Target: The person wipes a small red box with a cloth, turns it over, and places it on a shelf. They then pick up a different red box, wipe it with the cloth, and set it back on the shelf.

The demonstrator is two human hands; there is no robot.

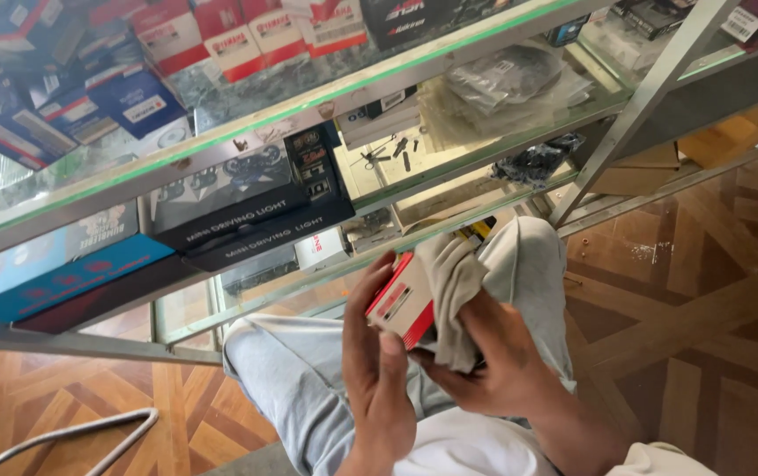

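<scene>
Glass display shelves (449,57) on metal frame, wood parquet floor (705,291), daylight.

Red, beige and blue at a glass shelf
The small box (401,304) is red and white, the cloth (451,291) beige, the shelf boxes (62,264) blue, the floor (705,291) brown parquet.

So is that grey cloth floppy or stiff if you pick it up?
Probably floppy: the grey cloth drapes in soft folds over the red and white box. It looks light, since the right hand bunches it easily. It likely won't slip, being pressed against the box the left hand holds.
</scene>
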